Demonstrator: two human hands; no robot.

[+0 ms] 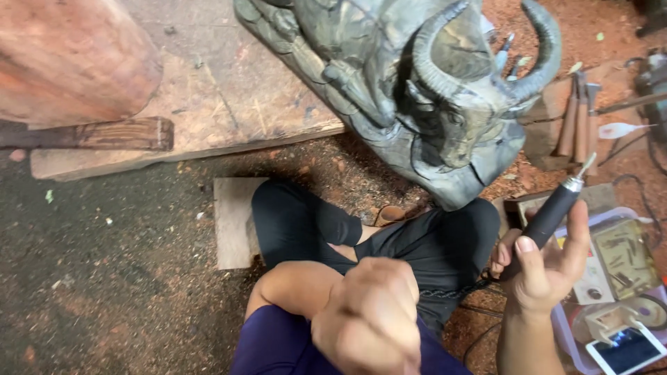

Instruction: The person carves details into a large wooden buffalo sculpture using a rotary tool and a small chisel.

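My right hand (545,267) holds a black rotary carving tool (552,212), its thin metal tip pointing up and to the right. It hovers just right of a grey-green wooden carving of a horned buffalo head (438,104) that leans against my knee. My left hand (372,316) is a blurred closed fist close to the camera, in front of my chest, with nothing visible in it. My legs in black trousers (417,243) are crossed on the ground below the carving.
A thick wooden slab (222,90) and a reddish log (66,59) lie at upper left. Several wood-handled chisels (580,118) rest at right. A plastic tray (618,278) with small bits and a phone (625,347) sits at lower right. Sawdust covers the ground.
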